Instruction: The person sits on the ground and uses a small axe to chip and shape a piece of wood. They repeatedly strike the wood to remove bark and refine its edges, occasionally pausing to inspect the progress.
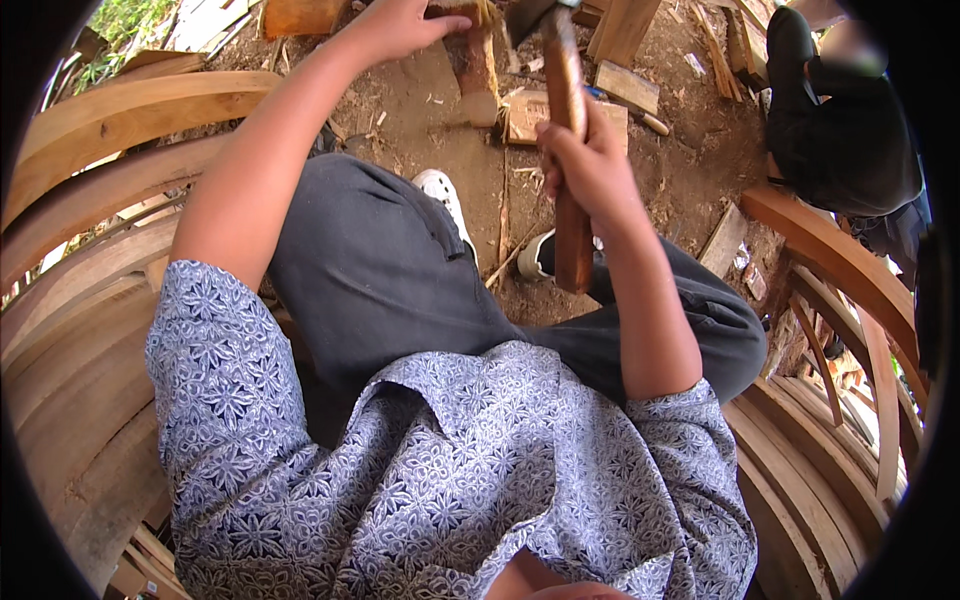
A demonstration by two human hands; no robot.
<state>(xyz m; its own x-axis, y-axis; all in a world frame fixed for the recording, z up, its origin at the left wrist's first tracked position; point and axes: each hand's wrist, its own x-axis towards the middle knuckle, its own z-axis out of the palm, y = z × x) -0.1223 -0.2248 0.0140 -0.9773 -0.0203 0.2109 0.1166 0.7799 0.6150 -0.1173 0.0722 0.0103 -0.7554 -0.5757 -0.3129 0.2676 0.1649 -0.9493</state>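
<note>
My right hand (592, 165) is wrapped around the thick wooden handle of a hatchet (572, 225). Its dark metal head is raised and partly cut off by the top edge of the head view. To the left, my left hand (405, 28) holds the top of a rough wood piece (478, 75), with the thumb laid across it. The other fingers of that hand are mostly hidden at the picture's edge. A small gap separates the hatchet head from the left thumb.
A flat wood block (527, 118) and a short board (627, 87) lie on the dirt floor amid chips. Curved timbers (110, 180) are stacked on my left, more timbers (800, 460) on my right. Another person's dark-clothed leg (840, 140) is at the far right.
</note>
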